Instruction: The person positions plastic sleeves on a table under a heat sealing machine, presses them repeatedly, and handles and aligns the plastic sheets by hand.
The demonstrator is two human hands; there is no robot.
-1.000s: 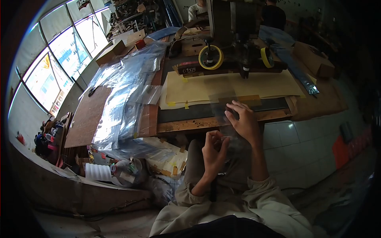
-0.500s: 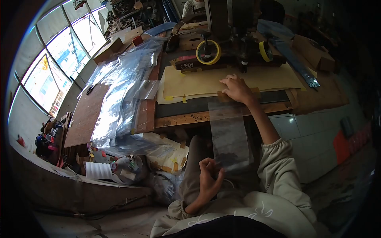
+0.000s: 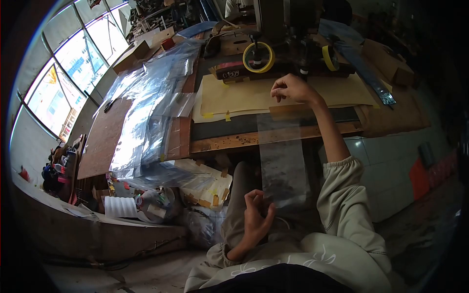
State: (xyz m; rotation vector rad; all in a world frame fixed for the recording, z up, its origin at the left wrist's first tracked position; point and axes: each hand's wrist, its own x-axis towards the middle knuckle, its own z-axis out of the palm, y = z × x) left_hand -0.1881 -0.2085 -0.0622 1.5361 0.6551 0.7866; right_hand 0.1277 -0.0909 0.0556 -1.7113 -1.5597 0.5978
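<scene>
A clear plastic bag (image 3: 283,166) hangs over the table's front edge, its lower end above my lap. Beside its lower left corner is my left hand (image 3: 257,217), fingers curled and thumb apart, with nothing visible in it. My right hand (image 3: 295,89) hovers over the tan sheets (image 3: 234,95), its fingers loosely bent and pointing down; I see nothing between them. A brown strip (image 3: 288,112) lies at the sheets' front edge, by the bag's upper end. Behind the sheets stands a machine with a dark bar (image 3: 232,74) and two yellow rings (image 3: 259,57).
Clear plastic sheets (image 3: 151,102) cover the left side of the table. Scissors (image 3: 109,105) lie at the far left. A cardboard box (image 3: 388,63) and a long plastic strip (image 3: 366,73) are on the right. Wrapped rolls (image 3: 121,207) and papers (image 3: 210,185) sit below the table.
My right hand has lifted off the sheets near the bag's upper end and moved slightly away from me, its fingers bending down. My left hand has barely moved.
</scene>
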